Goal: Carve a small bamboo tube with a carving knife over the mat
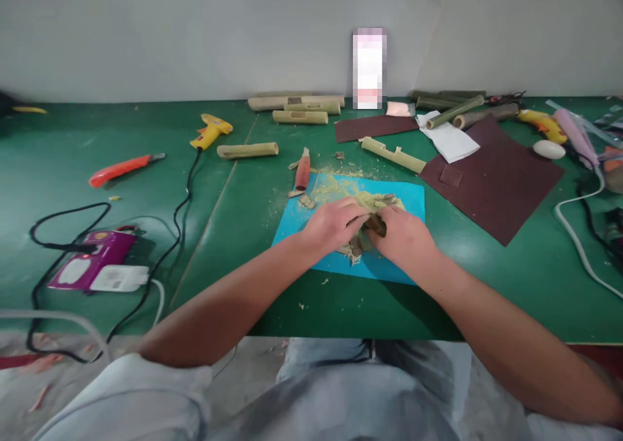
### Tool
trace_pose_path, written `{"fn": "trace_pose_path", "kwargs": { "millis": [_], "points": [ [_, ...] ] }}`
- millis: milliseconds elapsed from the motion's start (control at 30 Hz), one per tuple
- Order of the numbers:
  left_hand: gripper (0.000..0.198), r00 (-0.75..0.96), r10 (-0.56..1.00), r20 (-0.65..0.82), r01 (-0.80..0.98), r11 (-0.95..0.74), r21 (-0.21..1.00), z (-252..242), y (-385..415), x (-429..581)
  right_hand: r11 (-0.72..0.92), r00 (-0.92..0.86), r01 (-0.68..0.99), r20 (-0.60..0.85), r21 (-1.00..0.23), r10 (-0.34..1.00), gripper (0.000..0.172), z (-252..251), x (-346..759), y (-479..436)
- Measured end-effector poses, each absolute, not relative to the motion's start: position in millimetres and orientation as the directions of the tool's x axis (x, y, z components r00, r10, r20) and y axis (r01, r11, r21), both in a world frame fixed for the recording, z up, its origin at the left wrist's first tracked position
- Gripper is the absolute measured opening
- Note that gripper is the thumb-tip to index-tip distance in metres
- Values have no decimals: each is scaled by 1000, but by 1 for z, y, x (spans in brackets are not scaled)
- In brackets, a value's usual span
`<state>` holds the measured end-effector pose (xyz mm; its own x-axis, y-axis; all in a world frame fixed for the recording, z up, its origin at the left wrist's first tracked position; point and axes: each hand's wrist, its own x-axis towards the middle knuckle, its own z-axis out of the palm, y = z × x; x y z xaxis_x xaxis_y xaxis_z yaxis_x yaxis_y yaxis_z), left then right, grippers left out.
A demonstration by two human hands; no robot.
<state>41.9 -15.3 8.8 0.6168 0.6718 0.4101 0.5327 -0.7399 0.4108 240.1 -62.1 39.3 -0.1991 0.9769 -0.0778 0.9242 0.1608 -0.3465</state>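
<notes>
Both of my hands meet over a blue sheet (413, 198) on the table, their fingers close together. My left hand (335, 224) has its fingers closed at a brown bamboo piece (376, 225). From the other side, my right hand (406, 237) grips the same piece, and the fingers cover most of it. Pale shavings (335, 185) and small bamboo scraps (357, 246) lie around and under the hands. Just beyond the sheet's upper left edge is a red-handled tool (302, 172) with a short pale tip.
Cut bamboo tubes (248, 150) lie toward the back, with a notched length (393, 155) nearer. Dark brown sheets (491, 181) and white paper (450, 136) are right. Left are a yellow glue gun (213, 131), an orange cutter (126, 170) and a purple power strip (92, 259) with trailing cords.
</notes>
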Motion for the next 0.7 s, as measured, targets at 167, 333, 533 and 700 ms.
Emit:
{"fn": "trace_pose_path", "kwargs": {
  "millis": [167,333,533,700],
  "points": [
    [29,599,678,427,562,-735,380,7,-14,45,139,-169,938,-67,-317,983,27,46,242,-67],
    [27,571,684,455,584,-727,360,9,-4,36,121,-154,960,-114,-254,981,24,55,246,-69],
    [31,487,747,452,673,-651,352,10,2,28,108,-146,962,-140,-253,979,25,53,245,-65],
    [33,610,689,392,561,-725,400,9,-14,38,115,-159,951,-133,-286,978,23,49,245,-65]
  ]
}}
